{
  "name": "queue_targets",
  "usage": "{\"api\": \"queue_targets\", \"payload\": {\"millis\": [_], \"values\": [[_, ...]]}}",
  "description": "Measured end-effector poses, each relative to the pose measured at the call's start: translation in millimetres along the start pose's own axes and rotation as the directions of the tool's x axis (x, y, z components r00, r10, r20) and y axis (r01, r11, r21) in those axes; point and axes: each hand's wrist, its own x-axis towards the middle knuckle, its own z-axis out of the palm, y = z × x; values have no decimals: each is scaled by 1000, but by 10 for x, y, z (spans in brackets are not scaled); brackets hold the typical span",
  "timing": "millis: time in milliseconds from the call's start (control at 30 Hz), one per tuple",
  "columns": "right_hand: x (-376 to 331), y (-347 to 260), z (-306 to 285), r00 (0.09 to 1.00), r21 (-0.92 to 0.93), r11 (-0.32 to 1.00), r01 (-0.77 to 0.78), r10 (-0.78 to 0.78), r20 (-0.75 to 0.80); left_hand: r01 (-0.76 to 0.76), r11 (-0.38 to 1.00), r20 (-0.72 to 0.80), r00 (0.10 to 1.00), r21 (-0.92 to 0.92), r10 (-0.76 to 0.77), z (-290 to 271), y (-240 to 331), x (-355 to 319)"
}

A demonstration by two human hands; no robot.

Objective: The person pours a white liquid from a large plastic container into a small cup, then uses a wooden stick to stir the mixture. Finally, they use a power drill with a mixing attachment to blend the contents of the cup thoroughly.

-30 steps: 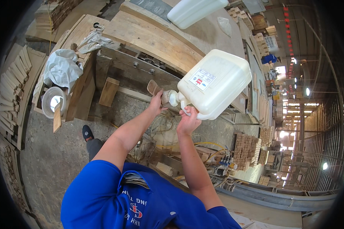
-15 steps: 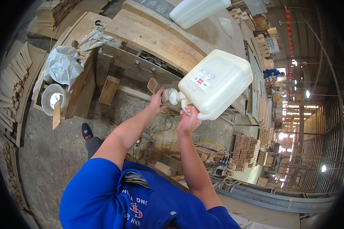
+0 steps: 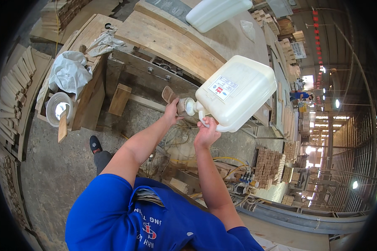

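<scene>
Near the middle of the view, toward one o'clock, one white plastic jug (image 3: pixel 238 91) is tipped on its side, its mouth toward nine o'clock. Right hand (image 3: pixel 207 134) is closed round the moulded handle — likely the soundest grip for something bulky, stiff and probably heavy with liquid. Left hand (image 3: pixel 171 112) holds one small brown container (image 3: pixel 184 106) at the spout. A second jug (image 3: pixel 218 12) lies on the wooden surface (image 3: pixel 167 39) at twelve o'clock.

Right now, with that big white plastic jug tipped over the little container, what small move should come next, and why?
Probably hold the tilt steady, or ease it slightly further. The right hand grips the handle of the big white plastic jug, whose spout meets the small brownish container held in the left hand. Whether liquid is flowing cannot be seen, so any further tilt should be gentle.
</scene>
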Motion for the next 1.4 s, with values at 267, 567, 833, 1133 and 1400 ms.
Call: {"api": "queue_targets", "payload": {"millis": [267, 567, 833, 1133, 1400], "values": [[0, 3, -6, 1000, -3, 1000, -1, 1, 10, -5, 1000, 0, 1000, -6, 5, 12, 20, -33], [-9, 2, -3, 1000, -1, 1000, 3, -3, 15, -13, 1000, -14, 1000, 6, 13, 20, 34, -66], [-6, 12, -24, 1000, -2, 1000, -3, 3, -6, -10, 1000, -19, 1000, 16, 10, 38, 15, -64], [-15, 10, -1, 1000, 4, 1000, -11, 11, 6, 1, 1000, -8, 1000, 6, -1, -1, 12, 0], [-7, 24, -37, 1000, -8, 1000, -14, 14, -2, -8, 1000, -15, 1000, 12, 8, 21, 2, -51]]}}
